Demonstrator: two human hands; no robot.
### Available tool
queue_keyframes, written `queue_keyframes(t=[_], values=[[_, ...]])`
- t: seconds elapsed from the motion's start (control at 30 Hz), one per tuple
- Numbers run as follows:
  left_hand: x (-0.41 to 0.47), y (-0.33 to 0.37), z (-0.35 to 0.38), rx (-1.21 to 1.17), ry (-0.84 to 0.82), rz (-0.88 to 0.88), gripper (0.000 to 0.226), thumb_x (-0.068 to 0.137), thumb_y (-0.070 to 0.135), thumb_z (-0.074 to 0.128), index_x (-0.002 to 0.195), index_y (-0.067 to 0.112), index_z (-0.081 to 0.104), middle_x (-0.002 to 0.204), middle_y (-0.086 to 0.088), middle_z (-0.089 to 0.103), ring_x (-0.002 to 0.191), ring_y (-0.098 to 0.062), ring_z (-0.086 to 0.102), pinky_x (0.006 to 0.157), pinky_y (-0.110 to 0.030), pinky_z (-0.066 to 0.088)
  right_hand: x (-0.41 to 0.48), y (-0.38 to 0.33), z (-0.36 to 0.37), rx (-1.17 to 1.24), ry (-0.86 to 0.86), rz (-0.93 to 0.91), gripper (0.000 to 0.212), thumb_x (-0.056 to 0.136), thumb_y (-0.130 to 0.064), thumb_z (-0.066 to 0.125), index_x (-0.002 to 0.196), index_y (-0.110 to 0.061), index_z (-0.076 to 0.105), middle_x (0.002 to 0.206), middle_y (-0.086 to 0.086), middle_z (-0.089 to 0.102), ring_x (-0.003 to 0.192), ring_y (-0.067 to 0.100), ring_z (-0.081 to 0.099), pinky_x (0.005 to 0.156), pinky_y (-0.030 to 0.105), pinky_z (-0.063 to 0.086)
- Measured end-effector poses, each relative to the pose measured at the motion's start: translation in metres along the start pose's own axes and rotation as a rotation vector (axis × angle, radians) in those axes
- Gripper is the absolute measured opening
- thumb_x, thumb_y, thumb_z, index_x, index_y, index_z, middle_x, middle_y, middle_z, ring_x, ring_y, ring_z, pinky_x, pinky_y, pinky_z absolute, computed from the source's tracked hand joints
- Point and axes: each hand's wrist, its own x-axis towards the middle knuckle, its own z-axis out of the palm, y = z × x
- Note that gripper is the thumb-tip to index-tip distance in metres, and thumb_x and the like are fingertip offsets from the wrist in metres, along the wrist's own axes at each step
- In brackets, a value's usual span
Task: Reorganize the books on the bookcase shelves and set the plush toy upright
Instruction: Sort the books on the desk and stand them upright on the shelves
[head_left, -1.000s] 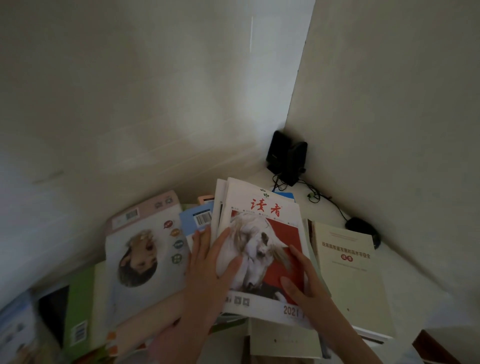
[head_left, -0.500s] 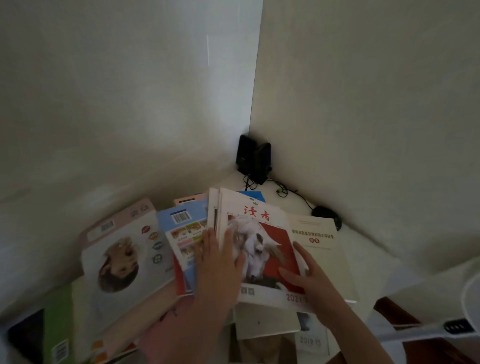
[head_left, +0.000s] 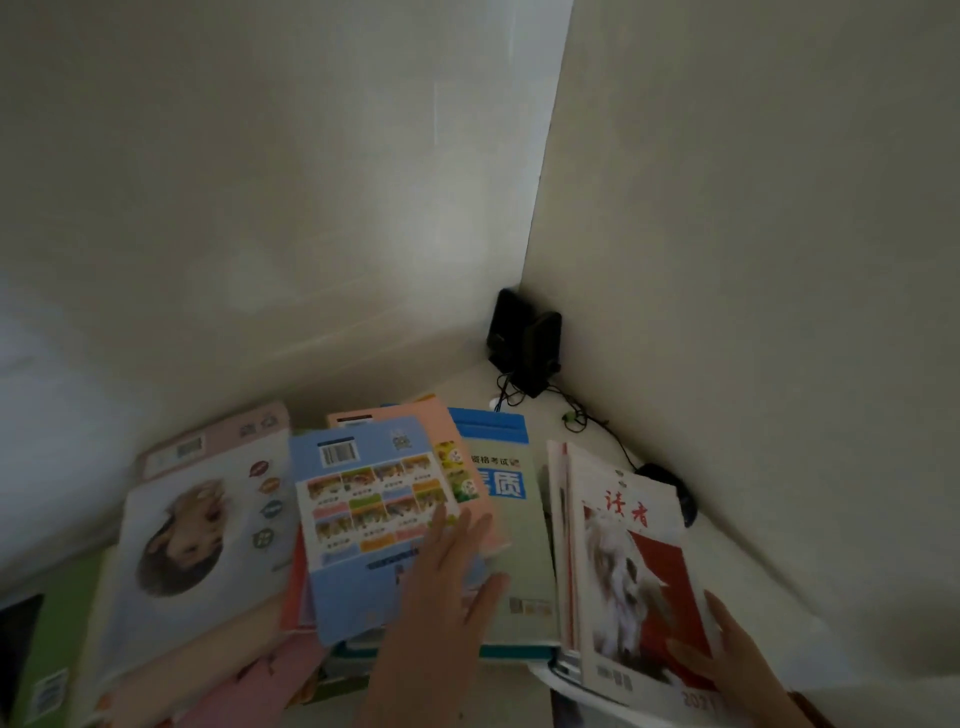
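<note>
At the bottom right of the frame the right hand (head_left: 740, 670) is gripping the lower right corner of a red magazine (head_left: 636, 566) with a white horse on its cover, thumb lying over the cover and fingers running up along its right edge. A few thinner issues are fanning out from under its left side. At bottom centre the left hand (head_left: 449, 569) is lying flat, fingers straight and slightly spread, on a blue booklet (head_left: 363, 519) with a barcode, its thumb reaching over a grey-green book (head_left: 514, 551) just to the right. A salmon book (head_left: 467, 462) is showing between those two. Left of them a white book (head_left: 197, 530) with a portrait is lying tilted, and a green book (head_left: 49, 644) is sitting at the lower left edge. Further back on the white surface (head_left: 753, 561) a black mouse (head_left: 670, 488) is resting, its cable (head_left: 574, 418) trailing to two black speakers (head_left: 524, 343) standing in the corner.
</note>
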Motion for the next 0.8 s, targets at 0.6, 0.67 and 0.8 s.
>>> queue_keyframes(t=[0.6,0.67,0.8], values=[[-0.004,-0.087,-0.007,0.326,0.115,-0.056,0.119,0.052,0.064,0.079,0.148,0.038,0.014,0.133,-0.014,0.054,0.124,-0.039,0.04,0.082,-0.062,0.045,0.061,0.034,0.012,-0.882,0.094,0.045,0.103,0.087,-0.064,0.046,0.147,-0.011,-0.019,0.13,0.009,0.049,0.117,0.019,0.051,0.094,0.026,0.032],[-0.003,-0.088,-0.009,0.34,0.18,-0.04,0.08,0.078,0.077,0.037,0.143,0.032,0.028,0.131,-0.015,0.055,0.124,-0.036,0.033,0.088,-0.059,0.039,0.058,0.032,0.014,-0.835,0.076,0.065,0.102,0.088,-0.061,0.049,0.148,-0.012,-0.018,0.131,0.012,0.047,0.118,0.022,0.049,0.098,0.028,0.03],[-0.001,-0.089,-0.01,0.333,0.185,0.005,0.072,0.083,0.068,0.043,0.142,0.034,0.024,0.131,-0.016,0.055,0.124,-0.04,0.036,0.089,-0.06,0.037,0.051,0.029,0.014,-0.714,0.089,0.066,0.1,0.088,-0.055,0.054,0.149,-0.016,-0.015,0.133,0.014,0.044,0.119,0.026,0.047,0.101,0.029,0.027]])
